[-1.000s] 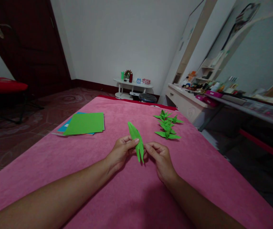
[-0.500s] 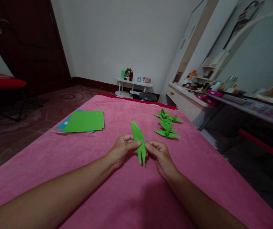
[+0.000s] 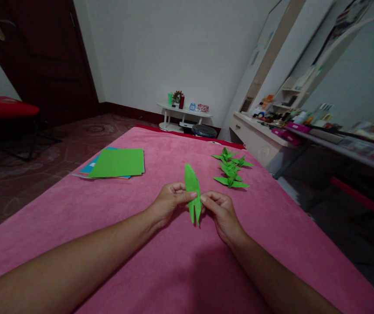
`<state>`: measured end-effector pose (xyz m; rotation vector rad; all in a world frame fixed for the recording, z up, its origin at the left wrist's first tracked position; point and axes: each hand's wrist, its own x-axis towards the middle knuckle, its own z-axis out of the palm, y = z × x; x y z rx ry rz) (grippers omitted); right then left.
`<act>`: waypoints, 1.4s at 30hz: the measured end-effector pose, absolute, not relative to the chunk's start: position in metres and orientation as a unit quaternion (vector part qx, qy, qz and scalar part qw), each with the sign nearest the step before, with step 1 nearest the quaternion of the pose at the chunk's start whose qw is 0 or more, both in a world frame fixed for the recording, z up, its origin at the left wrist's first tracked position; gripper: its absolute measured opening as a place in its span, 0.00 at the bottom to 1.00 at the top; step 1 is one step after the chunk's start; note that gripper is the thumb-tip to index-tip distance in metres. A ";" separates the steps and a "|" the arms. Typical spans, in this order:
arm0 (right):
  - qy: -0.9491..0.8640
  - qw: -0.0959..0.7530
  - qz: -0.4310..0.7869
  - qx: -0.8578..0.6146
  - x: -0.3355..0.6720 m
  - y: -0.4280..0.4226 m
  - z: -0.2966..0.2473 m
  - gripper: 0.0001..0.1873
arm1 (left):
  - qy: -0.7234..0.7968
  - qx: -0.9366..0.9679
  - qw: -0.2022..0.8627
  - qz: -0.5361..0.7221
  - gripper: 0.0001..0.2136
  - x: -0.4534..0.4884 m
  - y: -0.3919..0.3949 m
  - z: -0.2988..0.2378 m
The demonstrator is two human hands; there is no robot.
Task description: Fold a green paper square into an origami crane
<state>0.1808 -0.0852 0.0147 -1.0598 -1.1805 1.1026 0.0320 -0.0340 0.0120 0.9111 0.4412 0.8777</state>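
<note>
A narrow piece of folded green paper (image 3: 192, 179) stands upright between my hands, its top tapering and its lower end split into two thin points. My left hand (image 3: 171, 201) pinches it from the left, thumb lying across the front and fingers behind. On the other side, my right hand (image 3: 219, 211) pinches the paper's right edge between thumb and forefinger. Several green folded paper pieces (image 3: 230, 168) with pointed wings lie in a cluster beyond my right hand. Farther left rests a stack of coloured paper sheets (image 3: 118, 163), green on top and blue beneath.
A pink cloth (image 3: 134, 261) covers the surface under my hands. Past its far edge stands a small white table (image 3: 183, 110) with a red bottle and flowers. Along the right is a dressing table (image 3: 259, 133) crowded with bottles. A red chair (image 3: 7, 107) stands at left.
The camera view has shifted slightly. Both hands keep their pinch on the folded green paper, which now stands a little more upright.
</note>
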 end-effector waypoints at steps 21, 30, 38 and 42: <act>-0.543 0.571 0.392 -0.475 0.179 -0.089 0.020 0.10 | 0.249 0.428 0.780 0.382 0.12 0.033 -0.040 0.016; -0.483 0.581 0.483 -0.443 0.184 -0.085 0.017 0.09 | 0.195 0.501 0.786 0.306 0.10 0.026 -0.037 0.021; -0.474 0.574 0.510 -0.430 0.186 -0.085 0.019 0.10 | 0.202 0.518 0.777 0.295 0.10 0.024 -0.036 0.019; -0.467 0.584 0.507 -0.429 0.185 -0.085 0.018 0.09 | 0.205 0.521 0.774 0.297 0.10 0.025 -0.036 0.016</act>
